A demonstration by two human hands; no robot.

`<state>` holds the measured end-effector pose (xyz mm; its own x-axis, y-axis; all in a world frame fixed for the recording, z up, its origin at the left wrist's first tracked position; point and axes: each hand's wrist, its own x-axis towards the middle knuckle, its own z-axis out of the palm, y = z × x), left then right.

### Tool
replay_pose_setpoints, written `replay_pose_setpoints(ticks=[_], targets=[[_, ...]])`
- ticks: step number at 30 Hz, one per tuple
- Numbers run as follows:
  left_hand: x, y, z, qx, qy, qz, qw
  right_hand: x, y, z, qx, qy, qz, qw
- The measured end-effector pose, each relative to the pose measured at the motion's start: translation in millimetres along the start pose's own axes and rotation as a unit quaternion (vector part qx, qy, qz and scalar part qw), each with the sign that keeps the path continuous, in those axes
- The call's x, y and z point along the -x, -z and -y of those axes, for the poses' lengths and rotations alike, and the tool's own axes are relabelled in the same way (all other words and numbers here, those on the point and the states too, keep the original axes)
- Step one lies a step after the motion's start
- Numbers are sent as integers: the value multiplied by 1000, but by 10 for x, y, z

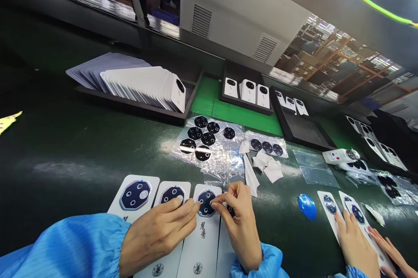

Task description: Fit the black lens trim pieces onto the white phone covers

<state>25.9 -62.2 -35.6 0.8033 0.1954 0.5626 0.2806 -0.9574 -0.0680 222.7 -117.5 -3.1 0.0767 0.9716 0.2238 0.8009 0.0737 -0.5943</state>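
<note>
In front of me lie several long white panels side by side; each one whose top shows has a dark octagonal plate with small rings near it. My left hand (163, 230) reaches over the second panel (165, 265), its fingers held together and their tips beside the dark plate (206, 203) of the third panel (199, 243). Thumb and forefinger of my right hand (237, 217) pinch at the right edge of that plate; whatever is between them is too small to make out. The leftmost panel (132, 212) carries another dark plate (135, 194).
Loose black octagonal plates (208, 138) lie on clear plastic film beyond my hands, near white paper scraps (272, 170). A black tray (146, 110) of stacked panels stands behind. To the right are a blue oval object (307, 207) and another person's hands (355, 239) on panels.
</note>
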Motion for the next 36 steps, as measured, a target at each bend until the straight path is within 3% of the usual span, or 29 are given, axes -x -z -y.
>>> replay_pose_setpoints(ticks=[10,16,36], targets=[[-64,-22,-10,-7,7,-23,1000,-68,-204,-1,21,72,-43,996],[-65,-28,-9,-12,-1,-13,1000,-38,-311,19,95,123,-77,985],[-61,-30,-26,-17,0,-16,1000,-29,-281,51,127,130,-81,980]])
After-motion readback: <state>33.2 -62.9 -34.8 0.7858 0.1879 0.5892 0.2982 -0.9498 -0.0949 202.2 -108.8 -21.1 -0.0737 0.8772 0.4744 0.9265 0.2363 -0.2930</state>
